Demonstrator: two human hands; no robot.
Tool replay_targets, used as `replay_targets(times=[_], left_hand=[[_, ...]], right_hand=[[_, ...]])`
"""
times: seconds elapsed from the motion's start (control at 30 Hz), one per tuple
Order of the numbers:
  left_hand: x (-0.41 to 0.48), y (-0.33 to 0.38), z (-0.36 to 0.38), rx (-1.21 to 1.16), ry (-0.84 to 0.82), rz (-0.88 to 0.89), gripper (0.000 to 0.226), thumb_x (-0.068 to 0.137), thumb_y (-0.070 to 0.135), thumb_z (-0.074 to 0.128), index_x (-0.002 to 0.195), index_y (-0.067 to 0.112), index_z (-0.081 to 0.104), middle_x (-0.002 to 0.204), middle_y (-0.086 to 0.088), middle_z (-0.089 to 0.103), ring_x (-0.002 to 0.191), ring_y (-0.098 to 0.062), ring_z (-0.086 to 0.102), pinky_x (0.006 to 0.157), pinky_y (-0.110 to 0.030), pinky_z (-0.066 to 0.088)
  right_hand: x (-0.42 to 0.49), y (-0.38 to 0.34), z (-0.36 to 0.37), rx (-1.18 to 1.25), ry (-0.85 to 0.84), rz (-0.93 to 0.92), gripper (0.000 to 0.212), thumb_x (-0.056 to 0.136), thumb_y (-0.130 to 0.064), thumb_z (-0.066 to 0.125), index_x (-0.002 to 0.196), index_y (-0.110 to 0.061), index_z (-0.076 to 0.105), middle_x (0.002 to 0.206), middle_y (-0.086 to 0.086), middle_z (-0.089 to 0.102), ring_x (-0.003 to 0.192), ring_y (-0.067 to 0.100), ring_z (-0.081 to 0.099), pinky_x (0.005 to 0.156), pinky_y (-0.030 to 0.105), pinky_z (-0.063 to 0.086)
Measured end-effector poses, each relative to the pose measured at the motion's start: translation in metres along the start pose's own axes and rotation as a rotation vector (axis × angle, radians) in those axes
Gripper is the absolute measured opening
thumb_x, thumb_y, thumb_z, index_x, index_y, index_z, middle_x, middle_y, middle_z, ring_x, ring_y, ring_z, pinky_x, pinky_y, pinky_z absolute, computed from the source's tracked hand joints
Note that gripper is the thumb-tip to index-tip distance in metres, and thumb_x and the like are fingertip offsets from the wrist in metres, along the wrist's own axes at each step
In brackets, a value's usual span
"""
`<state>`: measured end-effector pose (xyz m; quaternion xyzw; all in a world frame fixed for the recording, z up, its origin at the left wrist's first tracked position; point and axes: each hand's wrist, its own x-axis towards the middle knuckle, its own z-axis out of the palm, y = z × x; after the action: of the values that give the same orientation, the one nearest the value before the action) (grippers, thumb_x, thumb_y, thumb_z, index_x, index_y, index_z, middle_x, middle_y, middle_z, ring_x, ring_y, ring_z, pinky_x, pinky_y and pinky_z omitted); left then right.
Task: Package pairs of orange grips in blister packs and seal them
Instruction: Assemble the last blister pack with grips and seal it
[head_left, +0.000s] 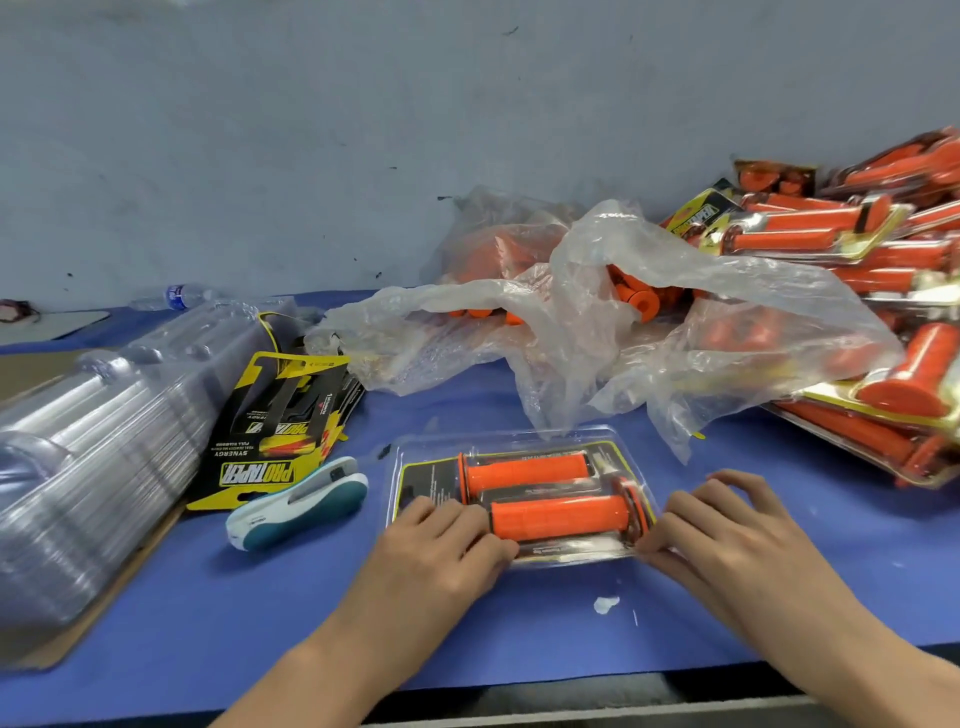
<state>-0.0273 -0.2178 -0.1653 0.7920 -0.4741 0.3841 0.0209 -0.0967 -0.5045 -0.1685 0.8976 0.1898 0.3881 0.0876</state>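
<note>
A clear blister pack (602, 441) lies flat on the blue table, holding two orange grips: one at the back (524, 471), one at the front (558, 515), over a black and yellow card. My left hand (447, 540) presses on the pack's near left part, fingers bent over its edge. My right hand (727, 525) presses the pack's right end, fingertips at its near right corner.
A white and teal stapler (298, 504) lies left of the pack, beside printed cards (270, 431) and a stack of empty clear blisters (93, 457). Crumpled plastic bags with loose orange grips (623, 322) sit behind. Finished packs (857, 270) pile at the right. A water bottle (176, 297) lies far left.
</note>
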Motion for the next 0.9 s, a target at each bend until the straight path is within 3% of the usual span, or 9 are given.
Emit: replay_targets(times=[0.23, 0.43, 0.5, 0.7, 0.77, 0.9], left_hand=[[-0.033, -0.029, -0.015, -0.103, 0.018, -0.098, 0.026, 0.096, 0.032, 0.058, 0.075, 0.019, 0.067, 0.079, 0.006, 0.06, 0.073, -0.018, 0.058, 0.07, -0.03, 0.044], [-0.036, -0.03, -0.013, -0.236, -0.056, -0.175, 0.017, 0.092, 0.034, 0.058, 0.08, 0.023, 0.062, 0.086, 0.01, 0.058, 0.076, -0.013, 0.056, 0.071, -0.025, 0.041], [-0.035, -0.036, -0.015, -0.28, -0.088, -0.193, 0.018, 0.092, 0.039, 0.058, 0.082, 0.025, 0.063, 0.089, 0.012, 0.058, 0.077, -0.009, 0.054, 0.073, -0.023, 0.04], [-0.035, -0.044, -0.023, -0.272, -0.259, -0.21, 0.018, 0.092, 0.046, 0.055, 0.094, 0.029, 0.061, 0.096, 0.016, 0.055, 0.085, -0.007, 0.054, 0.079, -0.022, 0.038], [-0.026, -0.032, -0.024, -0.195, -0.235, -0.175, 0.015, 0.092, 0.04, 0.052, 0.091, 0.028, 0.061, 0.09, 0.013, 0.055, 0.08, -0.011, 0.055, 0.077, -0.021, 0.037], [0.002, 0.01, -0.016, -0.16, -0.116, -0.135, 0.018, 0.095, 0.03, 0.05, 0.086, 0.023, 0.064, 0.083, 0.006, 0.058, 0.074, -0.017, 0.057, 0.069, -0.031, 0.051]], right_hand=[[-0.005, 0.008, -0.009, -0.016, -0.022, 0.009, 0.02, 0.094, -0.033, 0.054, 0.075, -0.026, 0.058, 0.072, -0.007, 0.049, 0.068, 0.023, 0.052, 0.084, 0.038, 0.041], [0.004, -0.01, -0.001, -0.026, -0.009, -0.001, 0.004, 0.091, -0.023, 0.057, 0.091, -0.025, 0.06, 0.082, -0.005, 0.054, 0.072, 0.024, 0.056, 0.083, 0.039, 0.044], [0.008, -0.016, 0.001, 0.018, -0.037, -0.023, 0.008, 0.09, -0.022, 0.061, 0.096, -0.026, 0.062, 0.086, -0.006, 0.055, 0.072, 0.023, 0.054, 0.079, 0.036, 0.042], [0.014, -0.025, -0.004, 0.091, -0.044, -0.029, 0.009, 0.092, -0.024, 0.057, 0.085, -0.024, 0.063, 0.081, -0.006, 0.055, 0.065, 0.021, 0.052, 0.066, 0.033, 0.04], [0.015, -0.027, -0.007, 0.108, -0.045, -0.015, 0.015, 0.093, -0.026, 0.052, 0.085, -0.024, 0.065, 0.081, -0.006, 0.056, 0.066, 0.021, 0.054, 0.062, 0.033, 0.045], [0.016, -0.037, -0.011, 0.117, -0.048, -0.005, 0.012, 0.089, -0.02, 0.056, 0.083, -0.023, 0.065, 0.079, -0.005, 0.055, 0.063, 0.022, 0.051, 0.055, 0.034, 0.046]])
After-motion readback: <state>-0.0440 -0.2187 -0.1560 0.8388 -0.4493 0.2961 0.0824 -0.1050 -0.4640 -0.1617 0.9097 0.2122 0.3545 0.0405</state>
